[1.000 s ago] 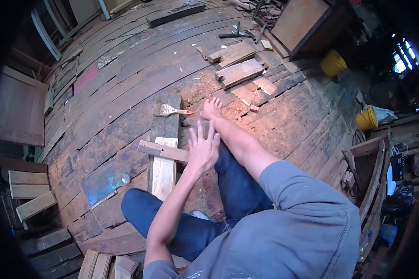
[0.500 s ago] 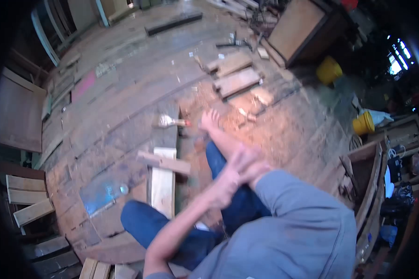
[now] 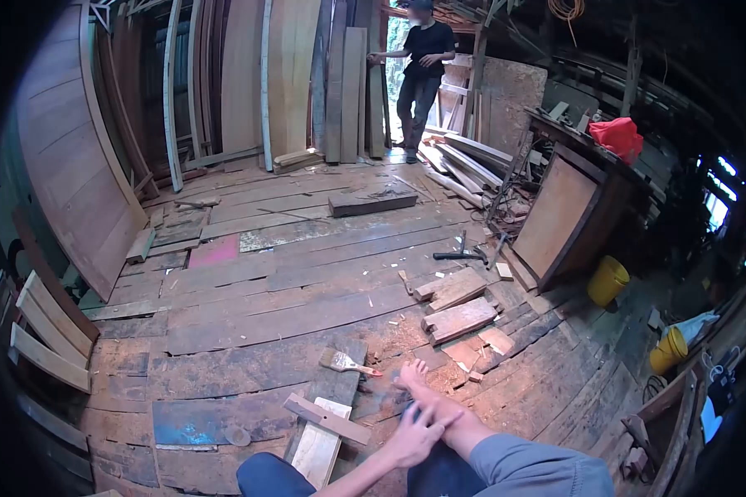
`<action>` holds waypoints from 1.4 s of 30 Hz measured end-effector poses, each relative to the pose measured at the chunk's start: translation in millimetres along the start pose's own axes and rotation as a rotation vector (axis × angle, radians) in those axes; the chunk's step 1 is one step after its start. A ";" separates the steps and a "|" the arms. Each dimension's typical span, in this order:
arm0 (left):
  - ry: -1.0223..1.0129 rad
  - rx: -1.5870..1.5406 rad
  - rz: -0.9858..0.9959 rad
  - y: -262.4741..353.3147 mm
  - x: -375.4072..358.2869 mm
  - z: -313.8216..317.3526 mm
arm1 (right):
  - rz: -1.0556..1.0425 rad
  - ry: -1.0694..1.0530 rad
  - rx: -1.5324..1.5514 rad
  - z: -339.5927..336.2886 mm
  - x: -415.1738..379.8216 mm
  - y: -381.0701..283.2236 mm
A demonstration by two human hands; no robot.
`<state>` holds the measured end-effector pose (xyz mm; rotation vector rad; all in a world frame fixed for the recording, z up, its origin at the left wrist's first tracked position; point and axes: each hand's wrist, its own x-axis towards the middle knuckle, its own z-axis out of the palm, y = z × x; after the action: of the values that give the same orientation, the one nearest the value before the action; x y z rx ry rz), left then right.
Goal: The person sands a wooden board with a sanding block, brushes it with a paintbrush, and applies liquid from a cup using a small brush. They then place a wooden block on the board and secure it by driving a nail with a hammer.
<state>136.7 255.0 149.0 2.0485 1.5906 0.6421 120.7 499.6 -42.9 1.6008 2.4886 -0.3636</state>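
Note:
My left hand [image 3: 419,434] lies against my right forearm, its fingers apart and holding nothing. My right arm reaches forward over my right knee, and my right hand [image 3: 411,374] hangs past it above the floor, fingers apart and with nothing in them. Just left of my right hand, a paintbrush [image 3: 347,364] with pale bristles and a red-tipped handle rests on a dark board [image 3: 337,385]. Nearer to me, a short wooden strip [image 3: 326,418] lies across a pale plank [image 3: 315,457], beside my left knee.
Notched wood blocks [image 3: 459,320] lie ahead on the plank floor, among shavings, near a hammer [image 3: 461,253]. A thick beam [image 3: 373,203] lies farther off. A person [image 3: 425,62] stands by upright boards. A cabinet [image 3: 558,217] and yellow buckets [image 3: 608,282] are at right.
My view has tilted up, bringing the standing person and upright boards into sight. My left hand's fingers have loosened and spread on my right forearm. The paintbrush and wood stay in place.

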 end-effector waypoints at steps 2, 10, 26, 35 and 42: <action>0.116 -0.030 -0.084 -16.5 -2.6 15.8 | 0.014 0.007 0.000 -4.1 -3.0 3.0; 0.065 -0.242 0.124 -0.2 -18.4 2.5 | 0.012 -0.017 -0.009 -4.2 -5.8 -0.4; 0.060 -0.022 0.017 -8.1 -30.0 4.4 | -0.034 0.005 0.002 -4.4 -5.9 -2.8; 0.101 -0.212 0.183 9.2 -24.5 1.1 | -0.021 -0.023 -0.019 -10.3 -2.9 0.9; 0.112 0.036 0.072 2.8 -30.4 7.9 | -0.011 -0.045 -0.023 -9.6 -7.0 1.2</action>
<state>137.0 224.2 142.1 2.1389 1.6066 0.7717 124.6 496.8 -32.0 1.5538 2.4596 -0.3675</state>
